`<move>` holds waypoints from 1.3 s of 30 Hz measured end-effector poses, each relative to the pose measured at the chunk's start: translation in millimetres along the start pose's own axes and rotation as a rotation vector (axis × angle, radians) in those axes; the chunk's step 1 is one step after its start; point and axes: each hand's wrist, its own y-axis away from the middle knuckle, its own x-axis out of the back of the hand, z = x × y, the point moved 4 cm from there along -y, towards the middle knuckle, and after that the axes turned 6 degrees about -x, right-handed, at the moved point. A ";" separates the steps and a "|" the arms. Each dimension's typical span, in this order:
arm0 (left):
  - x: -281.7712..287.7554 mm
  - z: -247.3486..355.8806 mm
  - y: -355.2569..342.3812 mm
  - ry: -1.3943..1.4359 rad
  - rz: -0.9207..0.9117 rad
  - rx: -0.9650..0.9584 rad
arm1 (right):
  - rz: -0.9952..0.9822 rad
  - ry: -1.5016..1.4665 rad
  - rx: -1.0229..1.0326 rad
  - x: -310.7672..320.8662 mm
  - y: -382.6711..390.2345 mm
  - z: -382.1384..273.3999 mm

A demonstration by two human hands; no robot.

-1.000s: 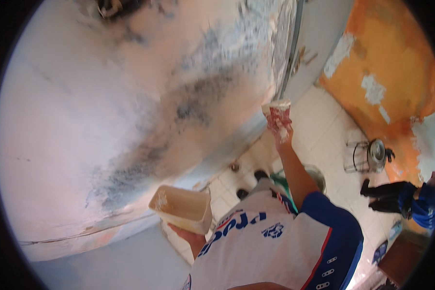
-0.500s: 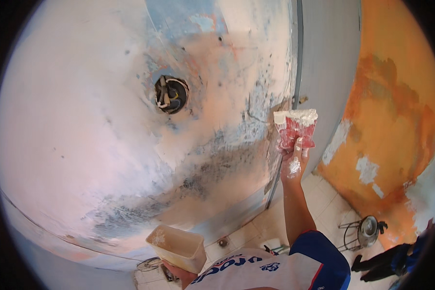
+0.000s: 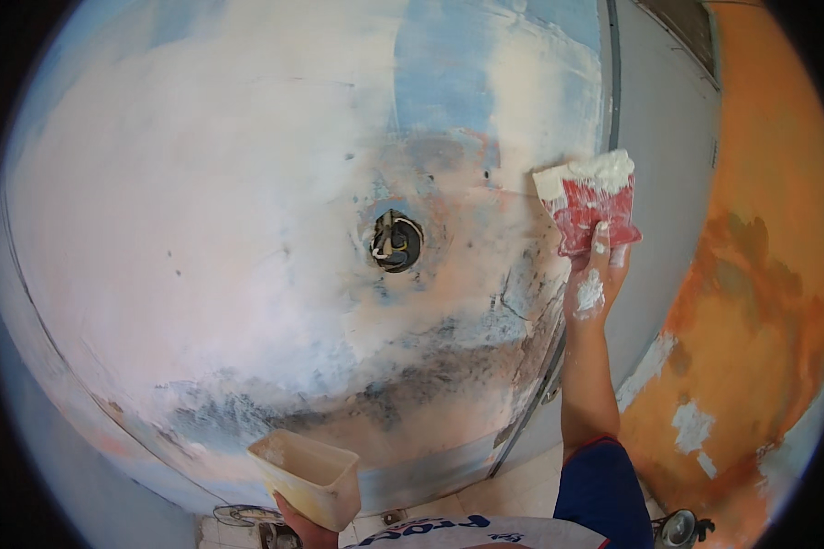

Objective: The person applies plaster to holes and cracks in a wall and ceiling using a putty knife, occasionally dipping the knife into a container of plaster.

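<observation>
My right hand is closed round a red plastic putty spreader, its broad edge loaded with thick white putty. White smears cover the back of that hand and its fingers. Held up at the wall's right side, the spreader is close to the grey door frame; whether it touches the wall I cannot tell. Low down, my left hand grips a cream rectangular tub from its left side and below. The wall in front is patchy white, blue and pinkish, with dark stains along its lower part.
A round electrical box with loose wires opens in the wall. Right of the wall stand a grey door and an orange wall with white patches. Cables lie on the tiled floor; a stool shows at lower right.
My right hand has raised the spreader higher along the wall's right side. The view has tilted upward, so more upper wall shows. The tub stays in my left hand.
</observation>
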 end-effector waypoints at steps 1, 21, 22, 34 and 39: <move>-1.5 2.0 -0.6 0.003 0.011 0.000 | -0.012 0.002 0.031 -5.4 -6.8 -1.5; 43.2 75.2 10.7 -0.010 0.111 -0.001 | -0.257 1.366 0.921 -191.9 -95.2 12.3; 44.5 76.7 12.4 -0.005 0.103 0.039 | -0.284 1.398 0.926 -190.2 -91.4 12.2; 66.7 73.6 11.8 0.014 -0.044 0.241 | -0.639 1.454 0.651 -136.5 3.6 -11.7; 63.9 78.6 26.0 0.021 -0.036 0.290 | -0.403 1.378 0.758 -171.6 -66.3 -85.8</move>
